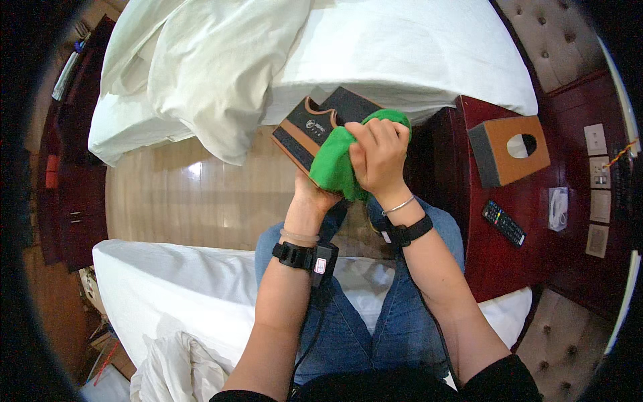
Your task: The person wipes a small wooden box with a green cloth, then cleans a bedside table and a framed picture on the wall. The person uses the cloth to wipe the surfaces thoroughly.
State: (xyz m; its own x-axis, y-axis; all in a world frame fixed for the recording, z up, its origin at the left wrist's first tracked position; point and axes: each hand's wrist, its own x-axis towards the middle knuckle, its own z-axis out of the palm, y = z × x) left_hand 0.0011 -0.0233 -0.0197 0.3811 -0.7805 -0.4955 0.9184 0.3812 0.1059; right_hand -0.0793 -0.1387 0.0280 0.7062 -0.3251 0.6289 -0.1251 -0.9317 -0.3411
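Observation:
A black and brown box-like holder (303, 137) with a curved notch in its upper edge is tilted in the air above my lap. My left hand (313, 193) supports it from below at its near side; most of those fingers are hidden behind the holder and the cloth. Bunched over the holder's right end is a bright green cloth (333, 164). My right hand (380, 153) grips this cloth with bent fingers and presses it against the holder. Part of the holder's right side is covered by the cloth.
A dark red nightstand (489, 268) at the right carries a brown tissue box (512, 151), a black remote control (504, 222) and a small white item (557, 209). White-covered beds lie ahead (402, 53) and beneath me (174, 281), with wooden floor (181, 201) between them.

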